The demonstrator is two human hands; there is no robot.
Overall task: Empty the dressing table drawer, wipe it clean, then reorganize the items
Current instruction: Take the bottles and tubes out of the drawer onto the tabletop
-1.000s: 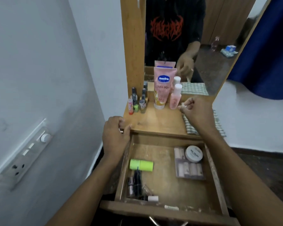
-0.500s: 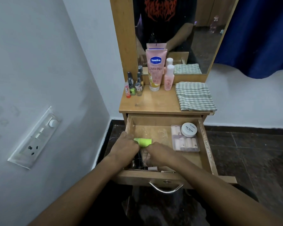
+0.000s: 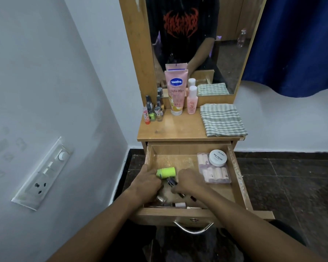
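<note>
A: Setting: pale wall corner, dark tiled floor, wooden dressing table [image 3: 178, 132] with mirror; the drawer [image 3: 237, 173] is pulled open, its wood floor scuffed.

B: Contents?

A: Lime-green plastic cylinder [image 3: 167, 172] lying on its side, round white jar [image 3: 217, 158] on a clear pack of small pale bottles [image 3: 215, 172], dark slim tubes [image 3: 172, 182] at the front left. Folded green-striped cloth [image 3: 222, 119] on the tabletop.

B: Hands?

A: Left hand [image 3: 147, 181] curled against the cylinder's end, grip probably closed on it; blurred. Right hand [image 3: 188, 181] pinched narrow on a dark tube.

B: Versus half a second ago?

A: Cylinder shifted slightly; both hands remain inside the drawer.
</note>
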